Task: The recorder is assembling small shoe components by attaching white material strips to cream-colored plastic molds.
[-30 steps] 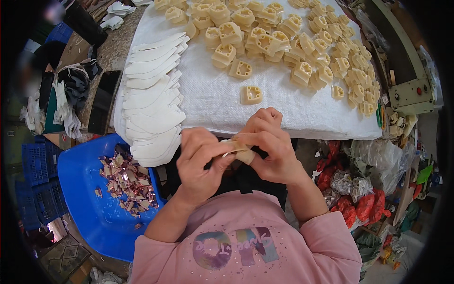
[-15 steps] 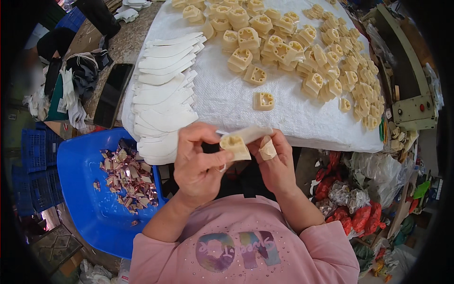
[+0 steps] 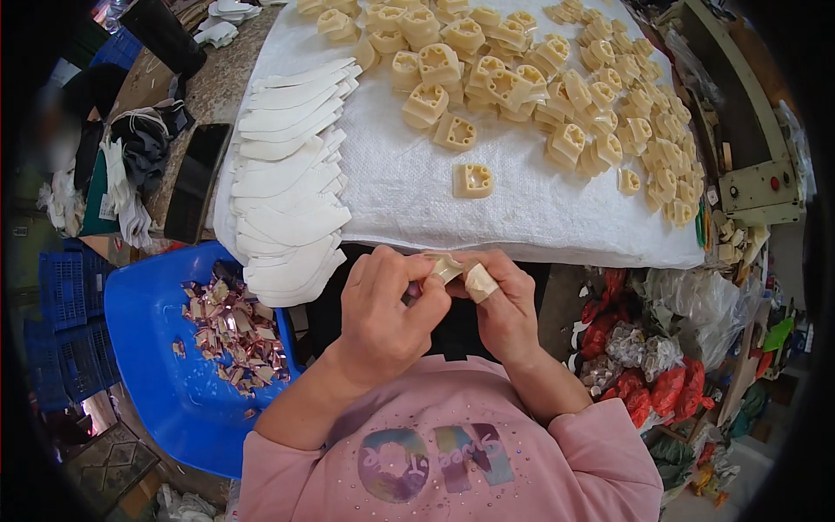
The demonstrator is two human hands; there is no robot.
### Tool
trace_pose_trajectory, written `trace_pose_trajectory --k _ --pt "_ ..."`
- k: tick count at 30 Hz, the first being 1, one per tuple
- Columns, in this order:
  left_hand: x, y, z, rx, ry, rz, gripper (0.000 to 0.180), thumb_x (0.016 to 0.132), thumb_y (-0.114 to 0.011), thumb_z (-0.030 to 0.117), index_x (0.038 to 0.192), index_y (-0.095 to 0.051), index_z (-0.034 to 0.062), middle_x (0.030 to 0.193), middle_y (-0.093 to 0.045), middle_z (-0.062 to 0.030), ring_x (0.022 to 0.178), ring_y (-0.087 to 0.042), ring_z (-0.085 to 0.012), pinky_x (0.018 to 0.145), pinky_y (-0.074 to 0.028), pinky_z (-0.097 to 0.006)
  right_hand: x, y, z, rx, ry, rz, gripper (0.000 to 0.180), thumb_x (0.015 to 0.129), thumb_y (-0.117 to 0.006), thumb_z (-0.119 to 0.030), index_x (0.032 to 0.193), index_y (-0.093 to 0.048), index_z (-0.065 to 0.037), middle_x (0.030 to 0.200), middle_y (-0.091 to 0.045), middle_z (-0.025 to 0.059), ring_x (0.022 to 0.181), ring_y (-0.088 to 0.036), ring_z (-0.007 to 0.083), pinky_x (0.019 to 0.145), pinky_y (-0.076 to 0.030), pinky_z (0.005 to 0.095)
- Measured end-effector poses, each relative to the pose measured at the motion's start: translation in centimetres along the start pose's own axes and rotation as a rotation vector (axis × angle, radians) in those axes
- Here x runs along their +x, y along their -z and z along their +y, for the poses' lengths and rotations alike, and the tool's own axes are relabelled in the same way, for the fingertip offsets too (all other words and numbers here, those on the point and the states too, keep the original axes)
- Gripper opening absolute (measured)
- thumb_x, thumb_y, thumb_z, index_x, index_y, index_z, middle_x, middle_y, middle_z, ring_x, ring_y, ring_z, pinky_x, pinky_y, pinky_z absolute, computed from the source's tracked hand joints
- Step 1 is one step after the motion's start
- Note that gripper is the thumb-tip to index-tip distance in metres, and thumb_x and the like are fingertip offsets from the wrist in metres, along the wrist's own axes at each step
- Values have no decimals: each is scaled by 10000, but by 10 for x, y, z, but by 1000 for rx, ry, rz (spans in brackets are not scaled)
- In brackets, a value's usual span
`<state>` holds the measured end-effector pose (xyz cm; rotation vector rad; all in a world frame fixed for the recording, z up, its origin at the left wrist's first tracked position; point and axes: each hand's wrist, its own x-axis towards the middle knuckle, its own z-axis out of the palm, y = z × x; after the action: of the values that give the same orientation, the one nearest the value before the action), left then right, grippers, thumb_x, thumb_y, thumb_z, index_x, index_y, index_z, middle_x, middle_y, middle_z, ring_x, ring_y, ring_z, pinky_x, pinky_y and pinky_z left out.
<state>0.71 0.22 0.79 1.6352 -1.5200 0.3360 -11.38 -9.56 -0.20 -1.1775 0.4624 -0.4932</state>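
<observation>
Two hands, the left hand [image 3: 383, 304] and right hand [image 3: 500, 300], pinch one small cream plastic block [image 3: 445, 268] between them for close work, a blue tub of scraps [image 3: 156, 348] at the left, more blocks [image 3: 522, 78] heaped beyond on the counter [image 3: 522, 217].

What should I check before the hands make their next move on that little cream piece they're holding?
1. Small cream part gripped by both hands: ok, left hand and right hand pinch it together.
2. Taped right fingertip covered: ok.
3. Part's face visible for working: cannot tell, fingers hide it.
4. Blue tub for scraps within reach at the person's left: ok, it holds shiny offcuts.
5. More cream parts on the white cloth: ok, plenty.
6. Stack of white curved pieces near edge: ok, stacked.
</observation>
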Motion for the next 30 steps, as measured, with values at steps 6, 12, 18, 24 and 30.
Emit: trace_pose_trajectory --k 6,12,18,24,30 --pt "2 -1 0 10 67 -43 159 629 -617 -21 752 -528 28 804 -515 -88 643 -482 -229 533 -370 -343 10 -2 -14 -650 153 -44 257 933 -427 -166 1061 -562 12 778 -633 138 630 -626 212 566 -473 301" --pt "-15 4 -8 -485 462 74 179 706 -633 -89 773 -506 18 873 -597 -121 725 -584 -238 624 -475 -319 23 21 -18 -209 -47 -274 407 935 -476 -376 1051 -591 -3 910 -643 98 736 -627 179 638 -497 303" --pt "-18 -5 -4 -732 397 76 219 696 -603 -164 760 -491 12 900 -612 -139 779 -610 -232 672 -499 -288 43 30 -10 34 -303 -407 345 796 -695 -113 1083 -548 10 971 -640 85 827 -610 120 722 -506 258" --pt "-13 -1 -8 -446 219 -50 215 726 -615 -159 791 -489 3 902 -595 -163 754 -589 -207 566 -460 -251 48 24 -13 -98 -285 -379 398 782 -699 -96 1120 -515 6 914 -643 87 807 -600 103 680 -500 246" --pt "-19 -11 -6 -829 582 125 164 756 -626 -96 872 -563 0 941 -604 -110 758 -561 -142 604 -474 -283 46 18 4 -96 -47 -217 333 872 -586 -109 1185 -498 -36 914 -643 94 782 -579 115 696 -471 243"
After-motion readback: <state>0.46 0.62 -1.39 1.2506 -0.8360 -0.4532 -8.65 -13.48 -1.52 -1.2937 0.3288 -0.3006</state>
